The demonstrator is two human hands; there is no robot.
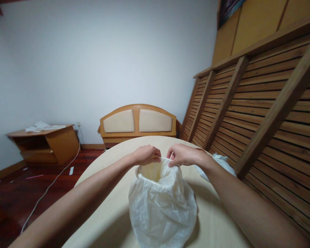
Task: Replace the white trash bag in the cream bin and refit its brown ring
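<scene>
A whitish, translucent plastic bag (pixel 162 210) stands upright on the round pale table (pixel 111 172), its gathered mouth facing up. Something yellowish shows inside the opening; I cannot make out whether it is a container or the bag's inner wall. At the far rim, my left hand (pixel 146 155) pinches the bag's edge between thumb and fingers. Just to the right, my right hand (pixel 182 155) is closed on the same rim, fingertips and thumb on the plastic. A short gap separates the two hands.
A light crumpled cloth or bag (pixel 223 162) lies at the table's right edge, partly behind my right forearm. Slatted wooden panels (pixel 248 113) lean along the right. Behind the table stands a headboard (pixel 138 120). At left are a low cabinet (pixel 64 144) and a white cable (pixel 54 181).
</scene>
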